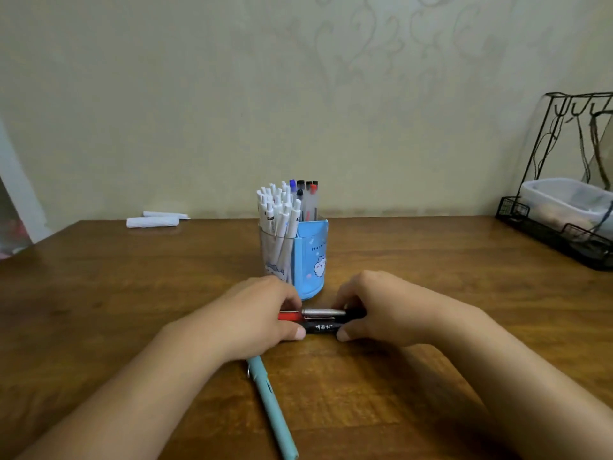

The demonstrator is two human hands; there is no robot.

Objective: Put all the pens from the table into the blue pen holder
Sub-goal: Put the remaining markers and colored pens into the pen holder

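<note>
Together, left hand (262, 313) and right hand (374, 310) pinch 2 pens, red pen (290, 316) and black pen (320, 327) (ends hidden); either could slip short of the crowded blue pen holder (311, 260).

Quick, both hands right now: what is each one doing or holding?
Left hand: closed on one end of the pen bundle lying on the table.
Right hand: closed on the bundle's other end.

Blue pen holder (311, 260) upright, pen-filled; teal pen (272, 406) lying on table.
</note>
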